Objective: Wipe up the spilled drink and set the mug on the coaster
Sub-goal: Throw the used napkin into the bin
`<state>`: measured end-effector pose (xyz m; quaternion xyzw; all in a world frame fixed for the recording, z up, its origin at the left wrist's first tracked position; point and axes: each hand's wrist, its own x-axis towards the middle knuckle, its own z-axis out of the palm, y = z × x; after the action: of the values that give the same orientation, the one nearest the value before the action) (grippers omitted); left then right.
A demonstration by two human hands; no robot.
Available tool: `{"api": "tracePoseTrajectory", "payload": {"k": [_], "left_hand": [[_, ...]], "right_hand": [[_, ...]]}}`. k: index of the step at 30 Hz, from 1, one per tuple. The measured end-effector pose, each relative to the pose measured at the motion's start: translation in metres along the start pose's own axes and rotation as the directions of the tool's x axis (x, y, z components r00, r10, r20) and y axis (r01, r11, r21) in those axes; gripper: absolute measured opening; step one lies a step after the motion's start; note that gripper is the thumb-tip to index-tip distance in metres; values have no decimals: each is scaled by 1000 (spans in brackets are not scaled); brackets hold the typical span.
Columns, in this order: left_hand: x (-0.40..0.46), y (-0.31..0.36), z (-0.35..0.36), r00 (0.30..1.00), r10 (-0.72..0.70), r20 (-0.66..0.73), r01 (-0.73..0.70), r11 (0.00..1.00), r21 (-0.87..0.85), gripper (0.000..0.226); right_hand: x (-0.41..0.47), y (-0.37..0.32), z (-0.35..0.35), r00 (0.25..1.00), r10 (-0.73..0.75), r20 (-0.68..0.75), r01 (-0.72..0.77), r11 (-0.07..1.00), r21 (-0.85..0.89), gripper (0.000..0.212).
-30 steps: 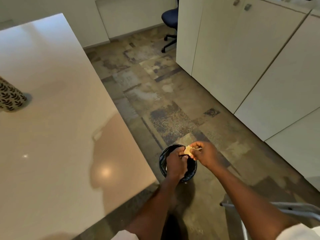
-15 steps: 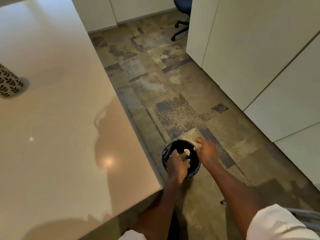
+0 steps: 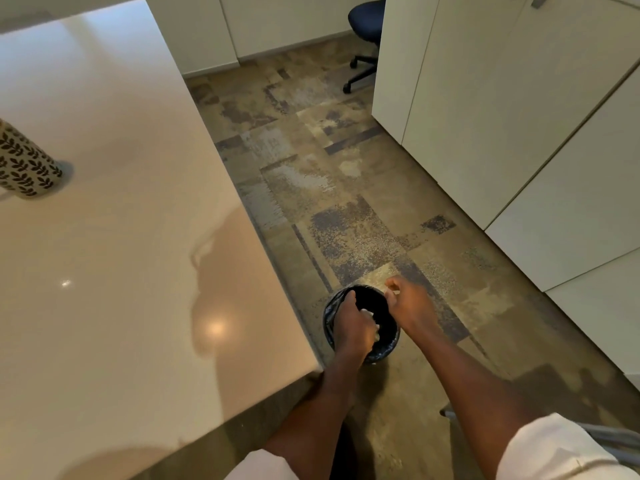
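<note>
A small bin with a black liner [image 3: 389,344] stands on the floor beside the table's corner. My left hand [image 3: 351,329] reaches into its mouth and grips a crumpled whitish tissue [image 3: 374,332], most of it hidden under my fingers. My right hand [image 3: 410,304] hovers at the bin's far right rim with loosely curled fingers and nothing visible in them. The mug [image 3: 24,164], cream with a dark leaf pattern, stands on the white table [image 3: 114,237] at its left edge, partly cut off by the frame. No coaster or spill is in view.
White cabinet doors [image 3: 519,116] line the right side. A dark blue office chair [image 3: 367,19] sits at the far end of the patchy brown floor. A grey metal frame [image 3: 616,441] pokes in at the bottom right.
My right hand let go of the small tissue piece it pinched over the bin. My left hand went lower into the bin with its wad. The camera shifted slightly.
</note>
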<state>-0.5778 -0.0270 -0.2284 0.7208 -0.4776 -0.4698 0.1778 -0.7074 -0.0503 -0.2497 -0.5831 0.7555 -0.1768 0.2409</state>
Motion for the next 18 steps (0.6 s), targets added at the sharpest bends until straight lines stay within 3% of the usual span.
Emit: {"api": "tracePoseTrajectory", "payload": {"k": [5,11,18], "left_hand": [[-10,30,-12,988,146,-55,-145,989,21,57],[-36,68,-29,960,252,-123,-263,961,-81,67],[-63,113,-74,895,392,-213,-410,911,-48,67]], "right_hand": [[6,-21,-23,998,-50,-40,52,997,58,23],[16,-56,-70,989,-97,-113,102,994,47,38],[31,-119,-109,957,-217,-192,226,974,25,35]]}}
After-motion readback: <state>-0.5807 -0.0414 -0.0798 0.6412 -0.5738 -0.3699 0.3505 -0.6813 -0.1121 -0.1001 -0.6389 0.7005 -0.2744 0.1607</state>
